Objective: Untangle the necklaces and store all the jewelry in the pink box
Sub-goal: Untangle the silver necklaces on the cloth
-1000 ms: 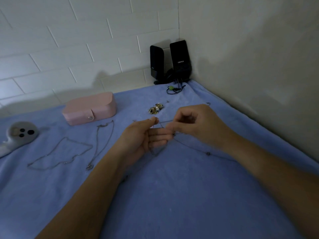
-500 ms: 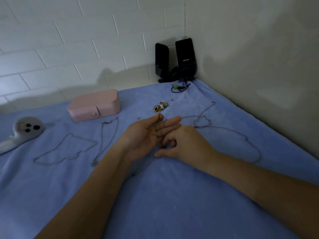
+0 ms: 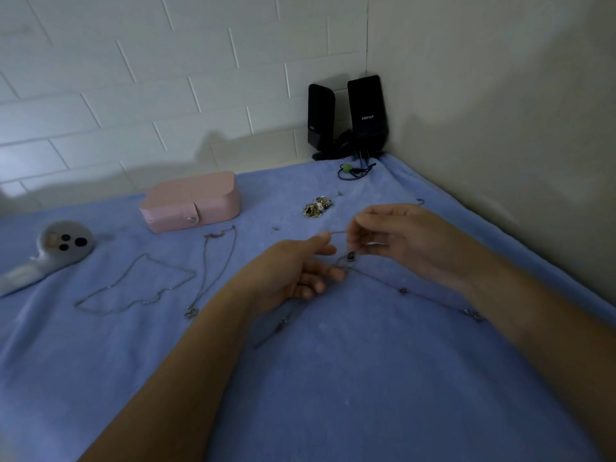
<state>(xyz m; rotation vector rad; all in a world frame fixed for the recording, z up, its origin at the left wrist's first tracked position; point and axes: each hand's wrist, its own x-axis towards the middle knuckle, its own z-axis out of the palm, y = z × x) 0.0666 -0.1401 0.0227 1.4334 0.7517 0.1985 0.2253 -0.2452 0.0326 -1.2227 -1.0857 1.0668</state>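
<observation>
A looped necklace [image 3: 170, 263] and a straighter necklace [image 3: 213, 271] lay flat before the closed pink box [image 3: 190, 201], likely set apart to avoid re-knotting. The left hand [image 3: 293, 271] and right hand [image 3: 400, 241] each pinched the tangled chain [image 3: 403, 291], stretching a short span taut. Blue cloth [image 3: 333, 378] covered the surface, and speakers [image 3: 363, 118] stood in the white-walled corner.

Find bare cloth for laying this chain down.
Free: cloth between the forearms, near edge; strip between pink box and earring pile. Crowded: two laid-out necklaces left of the left hand; held chain trails beside the right hand.
</observation>
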